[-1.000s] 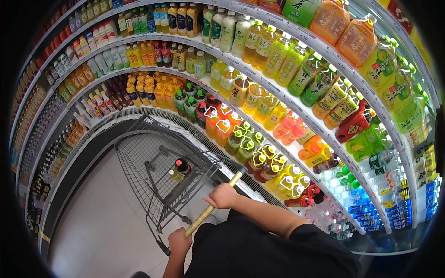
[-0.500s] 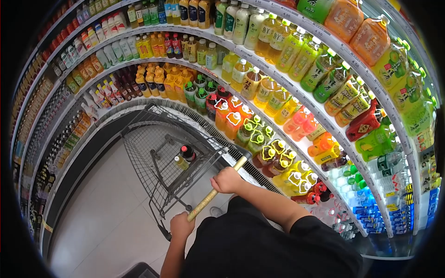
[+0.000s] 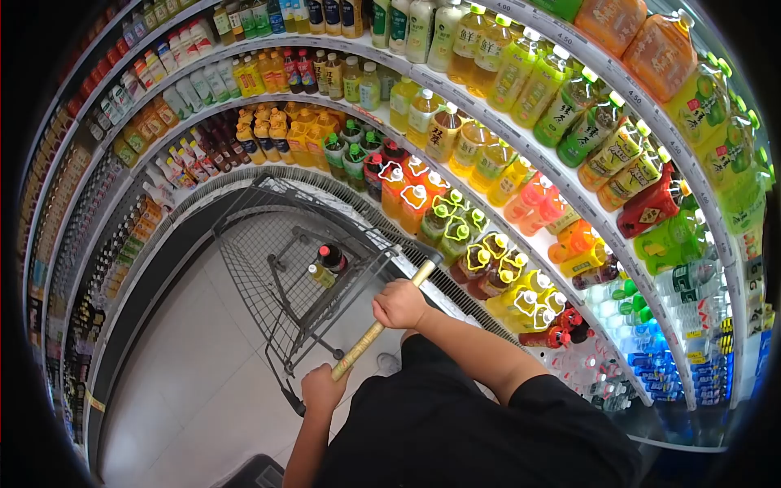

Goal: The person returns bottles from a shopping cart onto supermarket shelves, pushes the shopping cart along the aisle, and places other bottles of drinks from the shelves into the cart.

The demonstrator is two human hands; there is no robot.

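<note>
Both hands grip the pale yellow handle (image 3: 364, 342) of a grey wire shopping cart (image 3: 259, 244). My left hand (image 3: 324, 385) is wrapped round the handle's near left end. Farther along, toward the shelves, my right hand (image 3: 399, 305) is closed on the same bar. In the cart's basket a dark bottle with a red cap (image 3: 332, 258) stands beside a smaller yellowish bottle with a pale cap (image 3: 320, 276). The fingers curl round the bar and are partly hidden beneath it.
Curved-looking drink shelves (image 3: 455, 85) run along the front and right, full of bottles. Large orange-drink bottles (image 3: 407, 199) stand on the lowest shelf, close to the cart's right side. Pale floor tiles (image 3: 175, 358) lie to the left. A dark object (image 3: 256, 473) shows at the bottom edge.
The shelves and floor have shifted slightly in view. Both hands keep their hold on the handle, and the two bottles remain in the cart.
</note>
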